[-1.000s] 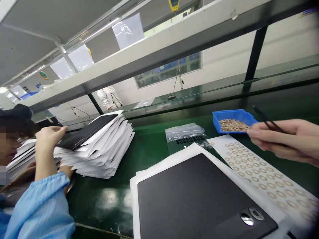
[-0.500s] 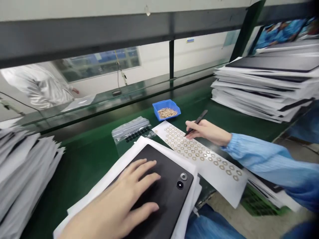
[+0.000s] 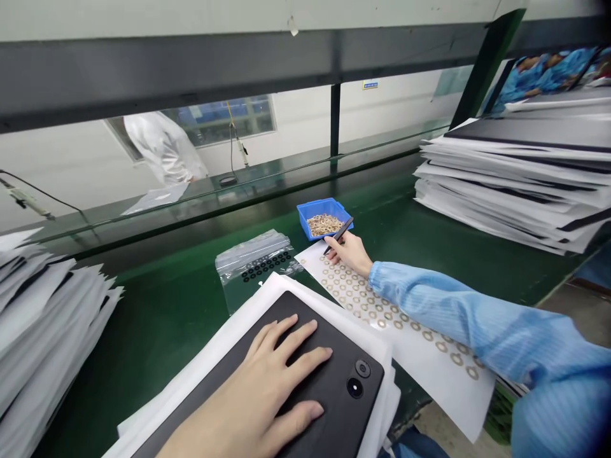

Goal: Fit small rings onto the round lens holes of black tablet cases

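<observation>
- Panel (image 3: pixel 329 388), black, lies flat on white paper sheets (image 3: pixel 200 362) directly before me on the green bench (image 3: pixel 167 331); two round fittings (image 3: pixel 358 378) sit near its right corner.
- My left hand (image 3: pixel 255 381) rests spread on the panel, fingers apart, gripping nothing; it appears placed to stop the panel shifting.
- My right hand (image 3: pixel 347 252) pinches black tweezers (image 3: pixel 340 235) between thumb and fingers, at the white sheet's (image 3: pixel 353 296) top edge. Cannot tell whether the tips hold anything.
- Blue tray (image 3: pixel 321 205) of tan rings (image 3: pixel 324 224) sits just beyond that hand, probably for short reach; similar rings fill the sheet in rows.
- Plastic bag (image 3: pixel 252 261) of black rings lies just left of the sheet.
- Paper-layered stacks (image 3: pixel 506 184) stand to my right, another stack (image 3: pixel 42 331) to my left, leaving the middle for work.
</observation>
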A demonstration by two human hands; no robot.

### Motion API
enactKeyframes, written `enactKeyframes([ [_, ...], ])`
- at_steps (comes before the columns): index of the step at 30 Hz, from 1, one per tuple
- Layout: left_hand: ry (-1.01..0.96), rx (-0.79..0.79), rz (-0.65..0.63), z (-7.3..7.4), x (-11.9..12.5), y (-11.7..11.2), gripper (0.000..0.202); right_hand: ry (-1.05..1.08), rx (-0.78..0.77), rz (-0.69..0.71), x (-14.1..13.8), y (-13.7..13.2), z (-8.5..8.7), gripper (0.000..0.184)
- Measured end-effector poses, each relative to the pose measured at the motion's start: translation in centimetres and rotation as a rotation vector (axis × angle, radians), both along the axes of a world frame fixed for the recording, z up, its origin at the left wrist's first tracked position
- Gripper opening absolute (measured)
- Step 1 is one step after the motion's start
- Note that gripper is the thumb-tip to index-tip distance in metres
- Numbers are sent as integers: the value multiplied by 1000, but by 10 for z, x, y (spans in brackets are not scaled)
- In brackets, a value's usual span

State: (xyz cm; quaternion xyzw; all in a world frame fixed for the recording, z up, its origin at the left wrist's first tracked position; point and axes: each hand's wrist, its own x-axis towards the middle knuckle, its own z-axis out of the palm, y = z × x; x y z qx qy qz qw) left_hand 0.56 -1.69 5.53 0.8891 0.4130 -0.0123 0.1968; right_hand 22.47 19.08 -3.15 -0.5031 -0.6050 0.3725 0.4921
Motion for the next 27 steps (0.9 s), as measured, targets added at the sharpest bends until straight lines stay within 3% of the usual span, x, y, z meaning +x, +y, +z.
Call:
enactKeyframes([
  [8,-35,11,6,-1,0,0,47,-84,72,17,3,-1,-4,19],
  [13,-5,17,-4,-2,1,0,47,-70,-16,59,1,3,-8,18],
  [16,7,68,-24,-10,-3,2,46,-40,-86,81,-1,5,-7,22],
  [19,-34,216,-93,-32,-13,10,48,-3,-122,119,0,1,8,22],
  [23,-73,415,-191,-62,-27,30,56,68,-123,279,5,-23,45,24],
  [27,-59,497,-247,-67,-35,35,58,123,-158,490,12,-77,71,35],
])
